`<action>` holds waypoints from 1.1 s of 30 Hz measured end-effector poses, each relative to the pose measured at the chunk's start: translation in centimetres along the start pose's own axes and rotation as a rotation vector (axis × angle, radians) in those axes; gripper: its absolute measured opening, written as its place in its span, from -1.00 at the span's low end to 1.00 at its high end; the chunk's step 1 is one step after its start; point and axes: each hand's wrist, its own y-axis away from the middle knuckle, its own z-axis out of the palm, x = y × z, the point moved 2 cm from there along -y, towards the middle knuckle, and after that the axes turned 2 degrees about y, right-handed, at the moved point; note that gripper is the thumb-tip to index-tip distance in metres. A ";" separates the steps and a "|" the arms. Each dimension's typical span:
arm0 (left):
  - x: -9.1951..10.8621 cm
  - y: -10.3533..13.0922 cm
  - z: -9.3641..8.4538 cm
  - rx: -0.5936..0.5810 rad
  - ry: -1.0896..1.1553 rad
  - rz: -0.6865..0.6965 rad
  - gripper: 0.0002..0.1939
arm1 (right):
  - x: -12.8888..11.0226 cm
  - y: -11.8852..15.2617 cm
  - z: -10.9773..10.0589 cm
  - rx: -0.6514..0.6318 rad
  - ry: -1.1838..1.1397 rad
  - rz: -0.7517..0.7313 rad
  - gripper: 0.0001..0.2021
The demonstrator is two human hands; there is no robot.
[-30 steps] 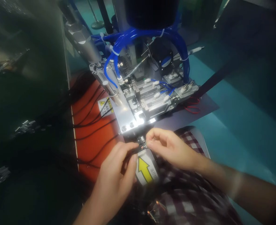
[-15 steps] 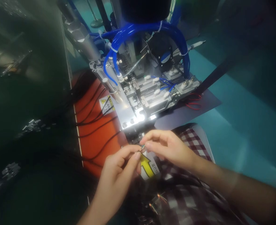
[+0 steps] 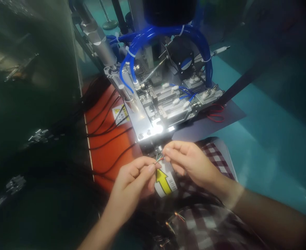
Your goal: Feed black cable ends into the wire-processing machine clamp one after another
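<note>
My left hand [image 3: 134,178] pinches a little bundle of thin coloured wires [image 3: 159,159] between thumb and forefinger, its bare strands fanning out toward my right hand [image 3: 193,161]. On that hand, thumb and forefinger are drawn together right at the wire ends, the other fingers loosely curled; I cannot tell whether a strand is caught between them. The wires are held up just off the near edge of the machine's metal plate [image 3: 142,125], above the far end of a white label [image 3: 173,177] with a yellow arrow [image 3: 163,182]. Left of the plate, black cables [image 3: 108,145] cross the left edge of the orange surface [image 3: 103,158], and a warning sticker [image 3: 120,114] lies near its right edge. Blue hoses [image 3: 166,33] arch over the machine, and checked cloth [image 3: 217,158] shows below my right wrist.
</note>
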 end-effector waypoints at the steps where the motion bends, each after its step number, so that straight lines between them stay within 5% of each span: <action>1: 0.0 0.0 -0.1 0.005 0.008 0.000 -0.73 | -0.2 0.1 0.0 0.029 0.010 -0.009 -0.81; 6: -0.2 0.2 -0.1 0.013 -0.020 0.004 -0.73 | -0.7 0.6 0.7 0.037 0.135 -0.026 -0.88; 12: -0.5 0.0 -0.2 -0.025 0.018 0.009 -0.72 | -0.4 0.4 0.9 -0.075 0.007 0.074 -0.78; 25: -0.3 0.0 -0.2 0.017 -0.024 -0.004 -0.72 | -0.7 0.7 0.7 0.055 0.210 -0.085 -0.87; 33: 0.0 0.7 0.4 0.126 -0.241 0.179 -0.79 | -0.6 1.0 0.7 0.053 0.161 -0.045 -0.82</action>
